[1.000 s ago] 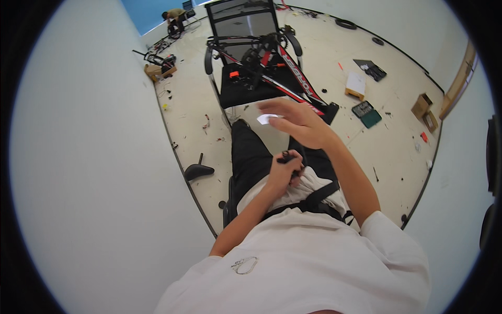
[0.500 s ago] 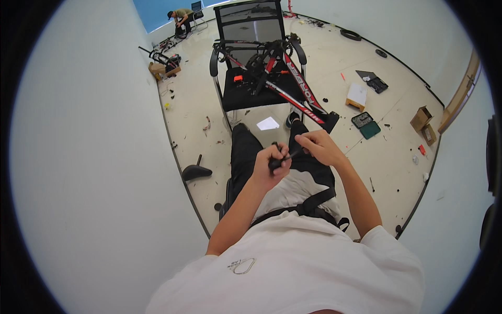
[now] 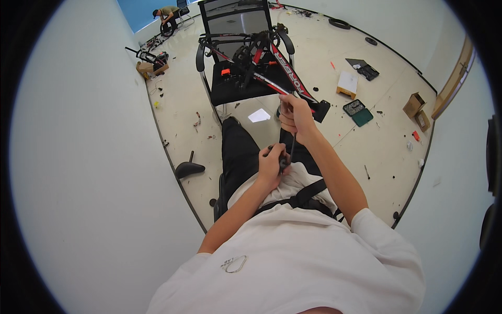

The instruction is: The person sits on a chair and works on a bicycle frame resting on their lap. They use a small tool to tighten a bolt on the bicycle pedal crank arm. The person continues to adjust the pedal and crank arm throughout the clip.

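Close to my lap, my left hand point(image 3: 273, 166) is closed around a small black part point(image 3: 284, 163); fingers cover most of it, so its kind is unclear. Above it and a little to the right, my right hand point(image 3: 298, 119) is a fist gripping a thin dark rod-like tool point(image 3: 293, 149). The rod points down toward the black part; I cannot tell whether its tip touches. Beyond my hands, a red, black and white bicycle frame point(image 3: 285, 68) lies across a black mesh-backed office chair point(image 3: 222, 94).
Right of the chair lie an open green tool case point(image 3: 361, 112), a white-and-orange box point(image 3: 347, 85), a black case point(image 3: 366, 70) and cardboard boxes point(image 3: 415, 107). A bicycle saddle point(image 3: 189, 169) rests on the left floor. Another person point(image 3: 166, 18) sits bent over a wheel at the far left.
My right hand has risen and moved left, away from my left hand, with the rod now pointing downward. My left hand has dropped slightly toward my lap. The whole view has shifted a little.
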Motion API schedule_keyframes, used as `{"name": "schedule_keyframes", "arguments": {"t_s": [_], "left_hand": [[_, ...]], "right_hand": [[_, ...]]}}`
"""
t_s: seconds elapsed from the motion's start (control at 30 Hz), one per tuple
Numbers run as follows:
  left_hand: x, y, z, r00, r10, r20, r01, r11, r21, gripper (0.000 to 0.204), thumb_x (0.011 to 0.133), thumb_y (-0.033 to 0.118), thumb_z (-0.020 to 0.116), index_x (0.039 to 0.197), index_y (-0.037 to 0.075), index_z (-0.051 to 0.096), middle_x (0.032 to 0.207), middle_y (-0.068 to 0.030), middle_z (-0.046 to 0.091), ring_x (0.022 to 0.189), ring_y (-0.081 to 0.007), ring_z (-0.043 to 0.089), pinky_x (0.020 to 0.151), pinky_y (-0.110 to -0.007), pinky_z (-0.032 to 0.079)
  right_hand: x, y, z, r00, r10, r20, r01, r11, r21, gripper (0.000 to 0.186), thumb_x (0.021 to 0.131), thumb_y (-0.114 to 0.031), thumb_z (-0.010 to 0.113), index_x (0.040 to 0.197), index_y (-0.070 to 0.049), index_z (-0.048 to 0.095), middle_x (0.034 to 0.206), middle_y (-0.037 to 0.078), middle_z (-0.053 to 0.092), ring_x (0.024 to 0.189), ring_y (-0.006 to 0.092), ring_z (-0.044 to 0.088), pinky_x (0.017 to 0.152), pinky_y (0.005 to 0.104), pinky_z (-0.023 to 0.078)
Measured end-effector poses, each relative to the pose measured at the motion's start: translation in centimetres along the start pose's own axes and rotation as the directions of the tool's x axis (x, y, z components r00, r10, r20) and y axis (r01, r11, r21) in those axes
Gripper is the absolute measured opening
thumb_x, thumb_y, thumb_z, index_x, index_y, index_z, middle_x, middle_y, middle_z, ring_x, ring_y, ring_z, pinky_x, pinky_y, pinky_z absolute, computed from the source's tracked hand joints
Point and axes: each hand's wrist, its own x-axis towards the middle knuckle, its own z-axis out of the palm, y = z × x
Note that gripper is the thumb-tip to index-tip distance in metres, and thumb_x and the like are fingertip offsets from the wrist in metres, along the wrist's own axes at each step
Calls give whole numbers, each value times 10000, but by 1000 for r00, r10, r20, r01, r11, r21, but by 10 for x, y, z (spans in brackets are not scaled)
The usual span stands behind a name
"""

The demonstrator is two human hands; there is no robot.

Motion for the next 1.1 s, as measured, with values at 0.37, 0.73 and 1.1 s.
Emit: {"name": "schedule_keyframes", "arguments": {"t_s": [0.37,0.73,1.1], "left_hand": [[15,28,-18,950,-289,116,310,916,-255,217,869,225,617,733,94,510,576,-31,480,479,-133,452,449,-270,363],[1,46,-5,934,49,354,53,961,-272,97,834,91,593,781,51,523,711,-63,530,559,-150,510,514,-263,377],[10,-15,-29,997,3,83,17,972,-236,88,861,131,532,850,45,515,705,-39,517,548,-143,486,497,-254,379]], "right_hand": [[-81,31,82,648,214,731,696,223,-682,285,852,-316,606,892,-40,666,707,117,653,605,279,620,589,373,492],[-29,-23,-40,805,186,564,539,167,-825,513,836,-461,610,838,41,712,778,173,689,726,252,666,685,320,502],[-55,-17,45,798,369,476,96,702,-706,581,948,-460,472,728,28,698,696,103,677,685,160,638,693,297,509]]}}
